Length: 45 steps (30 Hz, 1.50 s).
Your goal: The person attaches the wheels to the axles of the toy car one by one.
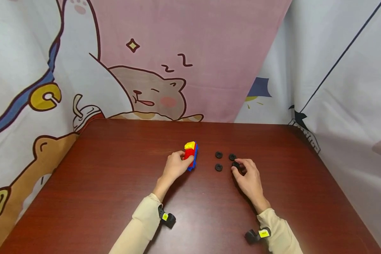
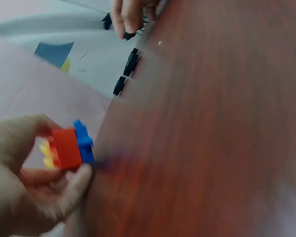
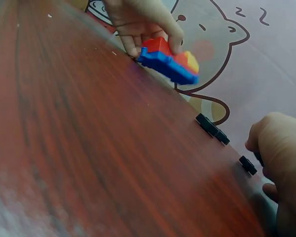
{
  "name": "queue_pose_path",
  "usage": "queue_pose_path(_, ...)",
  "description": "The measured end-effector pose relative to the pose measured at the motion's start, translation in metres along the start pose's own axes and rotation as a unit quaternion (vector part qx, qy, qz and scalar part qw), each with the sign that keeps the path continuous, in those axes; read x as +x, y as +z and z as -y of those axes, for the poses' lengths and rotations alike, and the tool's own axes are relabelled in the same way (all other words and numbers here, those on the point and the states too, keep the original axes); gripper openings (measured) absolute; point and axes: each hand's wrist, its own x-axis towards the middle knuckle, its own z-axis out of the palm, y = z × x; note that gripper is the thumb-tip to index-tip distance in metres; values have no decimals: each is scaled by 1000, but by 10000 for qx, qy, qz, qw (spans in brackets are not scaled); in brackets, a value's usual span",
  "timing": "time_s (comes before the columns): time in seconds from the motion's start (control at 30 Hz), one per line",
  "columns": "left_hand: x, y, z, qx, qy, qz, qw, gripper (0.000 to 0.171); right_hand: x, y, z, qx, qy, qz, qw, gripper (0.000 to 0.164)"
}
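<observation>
My left hand [image 1: 175, 165] grips a toy vehicle body built of red, yellow and blue building blocks [image 1: 189, 153], with the thumb on one side and fingers on the other. In the left wrist view the blue base of the block vehicle [image 2: 67, 148] faces the tabletop; the right wrist view shows the base [image 3: 167, 66] along its length. My right hand [image 1: 249, 178] pinches a small black toy wheel [image 1: 235, 164] between thumb and index finger, mostly covered by the fingers in the right wrist view. Close by lie three more black wheels [image 1: 218, 167] on the table.
The brown wooden table [image 1: 197, 215] spreads under both hands. Behind it and at the sides hangs a cartoon-printed cloth [image 1: 216, 63]. Black wrist cameras [image 1: 167, 219] are strapped over both sleeves.
</observation>
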Motion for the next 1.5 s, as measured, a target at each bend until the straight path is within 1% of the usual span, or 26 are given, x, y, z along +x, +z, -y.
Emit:
queue_pose_path(0.03, 1, 0, 5, -569, 12, 101, 9983, 32, 0, 1, 0, 35, -20, -41, 10000, 30)
queue_pose_path(0.07, 2, 0, 10, -1196, 5, 183, 9927, 32, 0, 1, 0, 80, -50, -94, 9999, 30)
queue_pose_path(0.1, 3, 0, 15, -1839, -34, 267, 9826, 32, 0, 2, -1, 124, -85, -153, 9998, 30)
queue_pose_path(0.13, 4, 0, 19, -2444, -79, 340, 9690, 32, 0, 2, -1, 169, -132, -222, 9995, 30)
queue_pose_path(0.17, 5, 0, 23, -2989, -117, 414, 9533, 32, 0, 3, -2, 223, -178, -281, 9992, 30)
queue_pose_path(0.2, 6, 1, 26, -3392, -151, 459, 9395, 32, 0, 3, -2, 261, -245, -355, 9987, 30)
queue_pose_path(0.23, 6, 1, 28, -3625, -159, 465, 9307, 32, 1, 3, -2, 317, -310, -420, 9981, 30)
queue_pose_path(0.27, 6, 0, 29, -3743, -170, 455, 9260, 32, 1, 4, -1, 340, -390, -486, 9975, 30)
queue_pose_path(0.3, 6, 0, 29, -3801, -183, 467, 9236, 32, 1, 4, -1, 369, -454, -537, 9968, 30)
queue_pose_path(0.47, 5, -2, 29, -3828, -153, 527, 9222, 31, 2, 9, 4, 544, -653, -826, 9930, 30)
queue_pose_path(0.6, 6, -1, 28, -3903, -113, 530, 9191, 29, 3, 15, 8, 709, -815, -933, 9898, 30)
queue_pose_path(0.8, 6, 1, 28, -3954, -85, 675, 9160, 26, 5, 26, 12, 897, -1077, -1084, 9842, 29)
queue_pose_path(0.87, 6, 2, 28, -3941, -42, 699, 9164, 26, 6, 28, 13, 943, -1109, -1126, 9829, 28)
queue_pose_path(1.0, 5, 1, 28, -3906, 12, 685, 9180, 28, 9, 30, 17, 1057, -1047, -1075, 9830, 29)
queue_pose_path(1.23, 4, 0, 27, -3900, 39, 686, 9182, 28, 14, 41, 23, 1334, -1293, -1160, 9757, 32)
queue_pose_path(1.5, 4, -1, 28, -3788, 31, 705, 9228, 30, 16, 44, 27, 1443, -1366, -1270, 9718, 33)
